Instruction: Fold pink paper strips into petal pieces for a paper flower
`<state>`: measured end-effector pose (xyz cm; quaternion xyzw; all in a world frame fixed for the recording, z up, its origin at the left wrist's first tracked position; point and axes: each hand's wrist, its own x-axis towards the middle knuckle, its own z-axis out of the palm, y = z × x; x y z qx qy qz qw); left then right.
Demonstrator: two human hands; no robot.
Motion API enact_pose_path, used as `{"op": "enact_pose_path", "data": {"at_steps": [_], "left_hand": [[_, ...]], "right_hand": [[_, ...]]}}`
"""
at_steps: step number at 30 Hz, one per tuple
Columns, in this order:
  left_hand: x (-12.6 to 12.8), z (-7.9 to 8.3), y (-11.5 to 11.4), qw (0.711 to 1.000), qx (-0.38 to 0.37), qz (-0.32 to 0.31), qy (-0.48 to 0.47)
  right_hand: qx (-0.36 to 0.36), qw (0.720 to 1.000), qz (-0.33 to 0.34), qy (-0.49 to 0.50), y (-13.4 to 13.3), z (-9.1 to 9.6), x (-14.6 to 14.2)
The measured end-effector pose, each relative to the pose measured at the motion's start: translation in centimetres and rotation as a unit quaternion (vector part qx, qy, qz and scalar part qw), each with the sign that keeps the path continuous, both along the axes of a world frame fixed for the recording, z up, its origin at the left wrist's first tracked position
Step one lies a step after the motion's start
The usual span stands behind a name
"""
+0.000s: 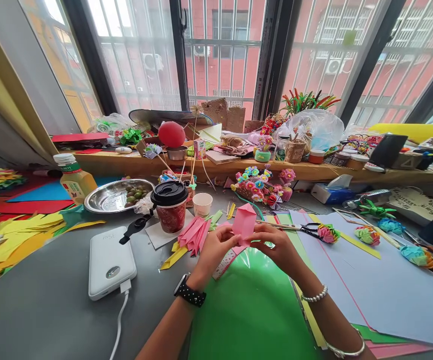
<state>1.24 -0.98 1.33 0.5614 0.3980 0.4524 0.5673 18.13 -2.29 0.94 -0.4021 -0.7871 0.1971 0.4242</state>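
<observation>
My left hand [216, 250] and my right hand [278, 247] both pinch a folded pink paper piece [244, 222], held upright between them above a green sheet [252, 305]. The fingers of both hands are closed on its lower edges. A black watch sits on my left wrist, and bead bracelets on my right forearm. A stack of folded pink paper pieces [193, 234] lies just left of my left hand. Scissors [306, 229] lie to the right of my right hand.
A white power bank [109, 262] with a cable lies at left. A lidded paper cup [170, 206], a small white cup [202, 204], a steel dish [114, 196], a bottle [74, 180] and paper flowers [257, 185] stand behind. Coloured paper sheets [17, 235] cover both sides.
</observation>
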Motion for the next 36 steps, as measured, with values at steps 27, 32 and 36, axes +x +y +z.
{"op": "enact_pose_path", "data": {"at_steps": [27,32,36], "left_hand": [[-0.1,-0.2,-0.2,0.998,0.039,-0.011,0.044],[-0.1,-0.4,-0.1,0.999,0.026,-0.013,0.045],[0.1,-0.2,-0.2,1.0,-0.015,-0.005,0.002]], "right_hand": [[-0.102,0.985,-0.074,0.12,-0.4,-0.4,-1.7],[-0.096,0.987,-0.07,0.108,-0.5,-0.2,-1.9],[-0.121,0.977,-0.056,0.165,-0.6,-0.3,-2.1]]}}
